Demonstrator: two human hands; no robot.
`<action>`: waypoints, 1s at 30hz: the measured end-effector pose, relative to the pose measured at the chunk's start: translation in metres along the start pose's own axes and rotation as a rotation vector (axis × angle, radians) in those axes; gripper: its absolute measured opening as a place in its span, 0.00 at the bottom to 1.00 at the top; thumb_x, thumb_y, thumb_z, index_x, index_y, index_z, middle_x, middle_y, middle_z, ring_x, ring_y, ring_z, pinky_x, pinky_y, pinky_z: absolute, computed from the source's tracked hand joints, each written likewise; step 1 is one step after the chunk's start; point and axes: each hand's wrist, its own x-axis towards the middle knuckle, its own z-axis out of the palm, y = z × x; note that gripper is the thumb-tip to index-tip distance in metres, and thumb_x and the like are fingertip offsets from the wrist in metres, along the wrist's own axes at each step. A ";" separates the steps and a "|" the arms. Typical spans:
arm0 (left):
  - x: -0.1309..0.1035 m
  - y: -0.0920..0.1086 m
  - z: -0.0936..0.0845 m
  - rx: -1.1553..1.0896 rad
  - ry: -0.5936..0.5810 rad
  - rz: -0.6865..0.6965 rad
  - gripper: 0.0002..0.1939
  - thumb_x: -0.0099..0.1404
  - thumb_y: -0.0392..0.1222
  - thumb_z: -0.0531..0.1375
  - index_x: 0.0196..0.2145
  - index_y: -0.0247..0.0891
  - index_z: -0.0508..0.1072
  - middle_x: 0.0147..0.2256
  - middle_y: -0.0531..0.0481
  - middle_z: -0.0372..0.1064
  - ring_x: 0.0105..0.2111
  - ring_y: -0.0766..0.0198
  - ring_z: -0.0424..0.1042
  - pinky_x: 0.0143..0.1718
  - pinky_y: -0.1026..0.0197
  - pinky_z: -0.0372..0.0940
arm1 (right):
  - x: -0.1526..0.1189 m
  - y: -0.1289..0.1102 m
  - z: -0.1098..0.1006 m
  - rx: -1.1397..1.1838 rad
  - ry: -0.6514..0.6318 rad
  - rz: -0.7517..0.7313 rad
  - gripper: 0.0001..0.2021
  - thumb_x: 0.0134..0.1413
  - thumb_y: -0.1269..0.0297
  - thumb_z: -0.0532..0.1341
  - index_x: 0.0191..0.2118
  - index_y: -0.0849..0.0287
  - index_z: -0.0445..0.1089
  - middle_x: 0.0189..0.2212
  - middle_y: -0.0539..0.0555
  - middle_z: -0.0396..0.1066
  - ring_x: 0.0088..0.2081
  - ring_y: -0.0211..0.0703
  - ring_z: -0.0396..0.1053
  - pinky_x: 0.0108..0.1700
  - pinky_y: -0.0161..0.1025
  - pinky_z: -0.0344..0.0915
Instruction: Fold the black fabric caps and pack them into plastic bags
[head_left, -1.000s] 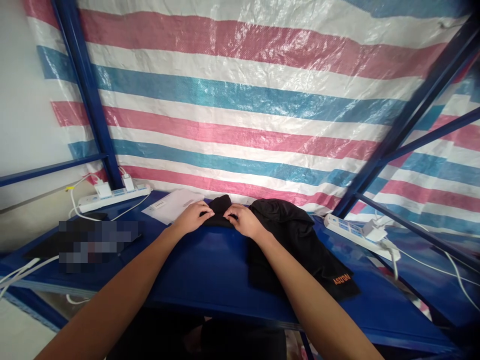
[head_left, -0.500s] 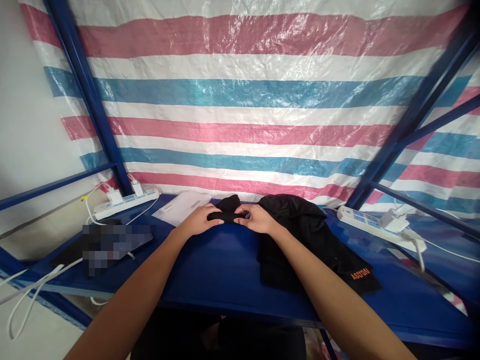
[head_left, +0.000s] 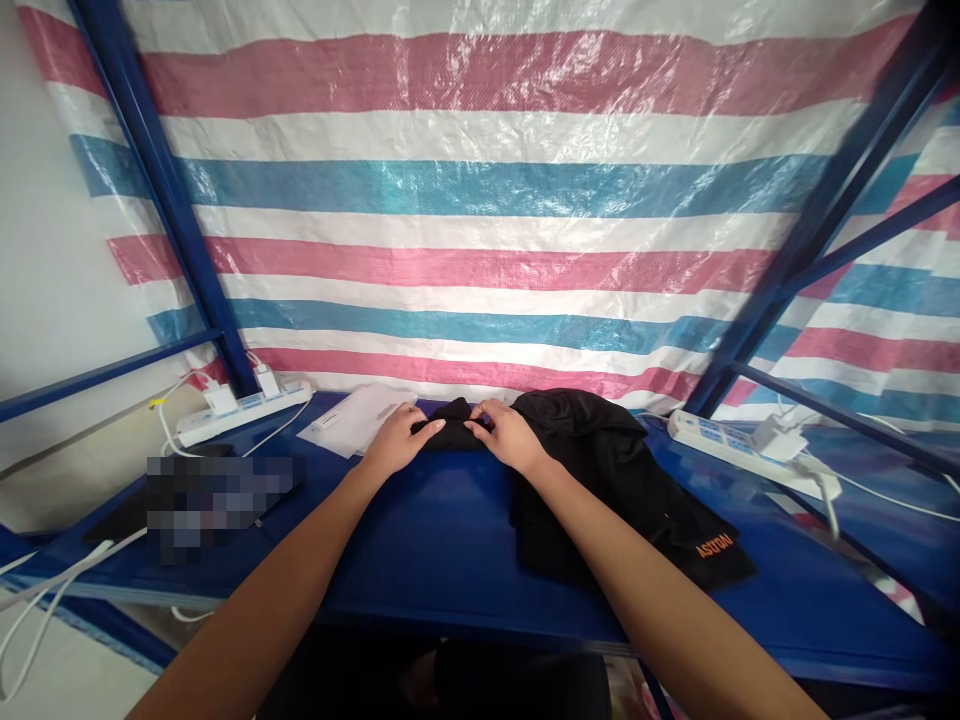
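Over black cloth (head_left: 452, 434), hands seemingly curl (head_left: 405, 438).

At eight o'clock, pixelation (head_left: 221, 505) is masking something dark; near six, the left hand (head_left: 400, 440) and right hand (head_left: 511, 436) are hiding the black cloth's (head_left: 452, 432) ends.

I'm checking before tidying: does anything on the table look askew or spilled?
The black garment beside the right hand looks rumpled: its back is bunched up while its front spreads flatter. No spill shows.
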 end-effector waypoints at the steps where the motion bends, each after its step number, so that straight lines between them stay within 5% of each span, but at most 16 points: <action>1: 0.001 -0.002 0.002 0.000 0.036 0.020 0.24 0.73 0.65 0.61 0.33 0.41 0.77 0.44 0.43 0.76 0.48 0.49 0.76 0.56 0.47 0.69 | 0.000 -0.002 0.000 -0.039 0.015 -0.059 0.03 0.71 0.63 0.65 0.45 0.54 0.76 0.45 0.56 0.79 0.45 0.50 0.77 0.51 0.46 0.73; 6: 0.003 -0.008 0.007 -0.017 0.041 0.000 0.23 0.74 0.63 0.60 0.34 0.41 0.80 0.46 0.42 0.77 0.51 0.47 0.76 0.60 0.43 0.68 | -0.001 -0.008 -0.001 -0.084 -0.074 -0.249 0.12 0.73 0.73 0.59 0.52 0.54 0.77 0.50 0.58 0.79 0.55 0.53 0.75 0.62 0.52 0.71; 10: 0.003 -0.008 0.004 -0.044 0.008 -0.037 0.24 0.76 0.61 0.57 0.34 0.41 0.80 0.43 0.42 0.78 0.49 0.47 0.77 0.59 0.43 0.69 | -0.003 -0.007 -0.004 -0.008 -0.164 -0.208 0.19 0.63 0.65 0.72 0.58 0.54 0.75 0.57 0.60 0.75 0.60 0.56 0.73 0.65 0.53 0.70; 14: 0.004 -0.008 0.004 -0.024 0.003 -0.013 0.22 0.78 0.57 0.56 0.34 0.41 0.79 0.45 0.42 0.78 0.50 0.48 0.77 0.60 0.43 0.69 | -0.001 -0.006 -0.006 0.029 -0.211 -0.156 0.21 0.57 0.69 0.75 0.56 0.54 0.76 0.54 0.58 0.77 0.56 0.55 0.77 0.61 0.52 0.72; 20: 0.000 0.006 -0.005 -0.041 -0.007 0.230 0.14 0.79 0.47 0.55 0.50 0.43 0.79 0.51 0.44 0.77 0.54 0.50 0.76 0.61 0.45 0.68 | 0.006 -0.006 -0.009 0.155 -0.268 -0.010 0.15 0.58 0.63 0.75 0.51 0.53 0.80 0.49 0.54 0.82 0.49 0.52 0.80 0.55 0.48 0.74; 23: -0.005 0.015 -0.010 -0.074 -0.149 0.253 0.14 0.77 0.53 0.61 0.53 0.46 0.80 0.52 0.45 0.78 0.52 0.51 0.77 0.58 0.48 0.71 | 0.006 0.000 -0.012 0.345 -0.385 0.116 0.14 0.62 0.55 0.72 0.50 0.54 0.80 0.47 0.54 0.83 0.44 0.48 0.80 0.45 0.43 0.75; 26: -0.008 0.016 -0.012 -0.057 -0.224 0.197 0.25 0.66 0.58 0.72 0.56 0.47 0.80 0.53 0.45 0.78 0.52 0.48 0.78 0.54 0.48 0.73 | 0.004 0.004 -0.012 0.470 -0.423 0.175 0.17 0.64 0.49 0.71 0.51 0.55 0.80 0.46 0.55 0.83 0.39 0.46 0.79 0.39 0.41 0.75; 30: -0.005 0.011 -0.012 -0.046 -0.255 0.126 0.27 0.64 0.62 0.72 0.56 0.48 0.82 0.52 0.46 0.80 0.51 0.47 0.79 0.53 0.49 0.72 | -0.002 0.003 -0.010 0.394 -0.290 0.039 0.16 0.68 0.52 0.69 0.56 0.53 0.78 0.48 0.55 0.81 0.48 0.48 0.79 0.54 0.47 0.76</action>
